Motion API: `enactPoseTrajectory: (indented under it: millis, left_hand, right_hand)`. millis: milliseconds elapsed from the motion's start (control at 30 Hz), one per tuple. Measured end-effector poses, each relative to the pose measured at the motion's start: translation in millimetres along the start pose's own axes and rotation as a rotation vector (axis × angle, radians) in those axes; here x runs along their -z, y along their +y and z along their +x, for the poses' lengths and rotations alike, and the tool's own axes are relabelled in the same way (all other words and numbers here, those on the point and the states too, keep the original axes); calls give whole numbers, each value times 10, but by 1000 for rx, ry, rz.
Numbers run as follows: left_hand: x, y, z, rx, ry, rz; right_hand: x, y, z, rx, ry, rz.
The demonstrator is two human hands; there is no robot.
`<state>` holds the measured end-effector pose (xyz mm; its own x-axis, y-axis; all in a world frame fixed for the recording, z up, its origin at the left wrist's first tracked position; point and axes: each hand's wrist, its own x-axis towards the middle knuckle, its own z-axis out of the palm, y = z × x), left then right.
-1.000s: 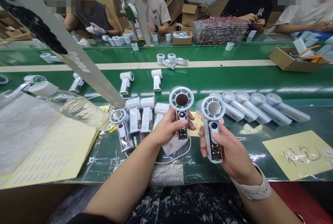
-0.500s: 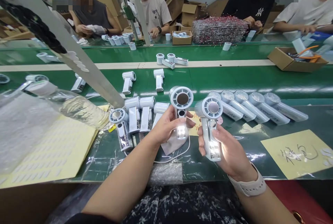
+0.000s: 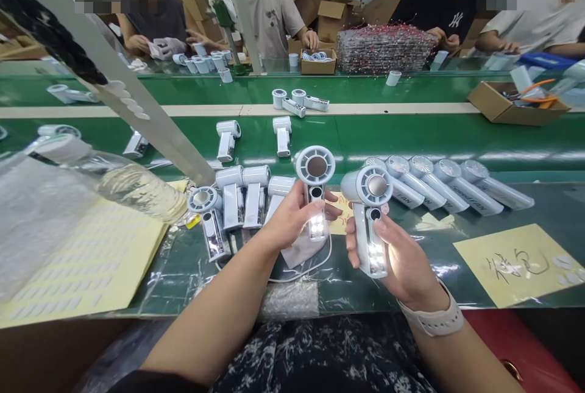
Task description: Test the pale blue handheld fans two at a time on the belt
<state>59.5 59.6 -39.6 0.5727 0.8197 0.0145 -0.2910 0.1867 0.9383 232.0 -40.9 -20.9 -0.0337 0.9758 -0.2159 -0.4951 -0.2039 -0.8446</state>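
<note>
Grasping a white handheld fan (image 3: 315, 198) in the left hand (image 3: 286, 219) and a second fan (image 3: 365, 247) in the right hand (image 3: 402, 253) — both handles glowing, held just above the green table (image 3: 347, 295) — beside a slanted row of fans (image 3: 450, 183)

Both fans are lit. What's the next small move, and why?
Probably lay the white handheld fan from the right hand beside the row of fans on the mat: that row lies beyond it, and the left hand holds a second fan, so both hands are full.
</note>
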Motion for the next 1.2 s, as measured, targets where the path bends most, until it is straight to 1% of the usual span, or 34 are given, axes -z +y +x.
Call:
enactPoseTrajectory:
  millis: [100,200,267,333,400,467,633,700,800,867,933,1033,1133,1200]
  left_hand:
    - [-19,23,-6,20,32,3]
    - [-45,26,-18,4,57,26]
    - [-61,11,-30,2,72,21]
    - [-76,-7,-44,35,69,-9]
    - [-87,-17,-59,57,37,-55]
    - [-97,-12,-77,38,-20,-95]
    - [-116,22,-116,-28,-152,-168]
    - [-118,24,-118,-39,-173,-196]
    - [-118,16,-109,-39,-148,-215]
    - [-118,14,-103,-42,-121,-208]
    - [-121,17,-102,-41,-105,-183]
    - [-132,23,-104,3,-115,-162]
    - [-150,28,-99,44,-108,-172]
    - [-166,33,-90,70,-119,-174]
  right_hand:
    - [10,20,0,9,6,23]
    - [42,47,2,18,-12,60]
    - [69,71,7,-1,-20,80]
    - [87,96,15,-9,27,87]
    - [84,113,22,9,109,76]
    - [56,112,24,40,145,60]
    - [-14,36,19,87,45,41]
    - [7,1,30,106,78,23]
    - [52,-43,58,124,156,0]
    - [44,-64,70,119,166,26]
    - [3,-74,71,105,143,84]
    - [-58,-69,53,38,117,167]
    - [-64,-54,28,-36,180,194]
    - [-56,-46,18,-50,220,201]
